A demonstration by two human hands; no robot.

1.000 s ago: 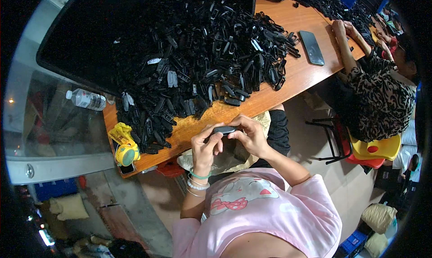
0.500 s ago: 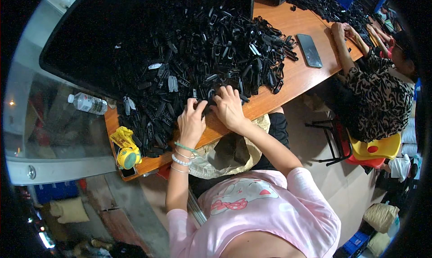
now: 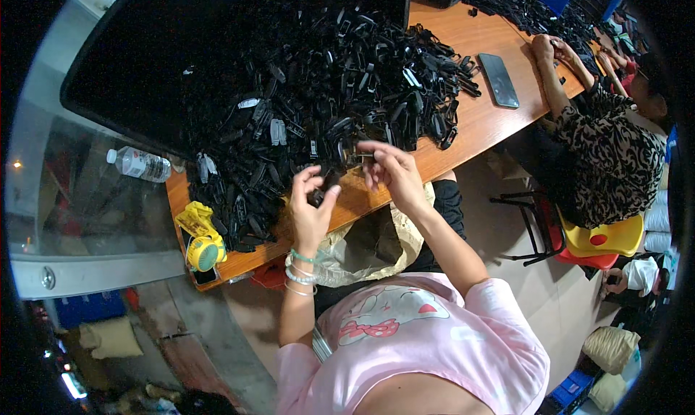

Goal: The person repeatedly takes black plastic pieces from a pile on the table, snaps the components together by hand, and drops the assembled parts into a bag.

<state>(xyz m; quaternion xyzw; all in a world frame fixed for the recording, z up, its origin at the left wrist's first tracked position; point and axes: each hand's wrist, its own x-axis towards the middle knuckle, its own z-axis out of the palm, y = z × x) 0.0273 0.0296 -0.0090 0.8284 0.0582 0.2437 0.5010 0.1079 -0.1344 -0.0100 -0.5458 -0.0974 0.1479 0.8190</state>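
Note:
A large heap of small black plastic clip-like pieces [image 3: 289,125] covers the table in front of me. Over its near edge, my left hand [image 3: 311,209] has its fingers curled around a small black plastic piece [image 3: 316,196]. To the right, my right hand [image 3: 397,178] pinches a thin, light-coloured piece [image 3: 362,155] between thumb and fingers; its kind is too small to make out. The two hands are apart. Below them, an open pale sack [image 3: 340,264] lies between my lap and the table edge.
The wooden table [image 3: 463,136] carries a dark phone [image 3: 498,81] at right. At its left end are a yellow handheld fan [image 3: 205,250] and a plastic bottle [image 3: 141,164]. Another person [image 3: 608,154] works at the far right on a yellow stool [image 3: 604,238].
My hands have drawn back from the heap and moved apart. The left now shows a black piece in its fingers, and the right has shifted right with a thin piece at its fingertips.

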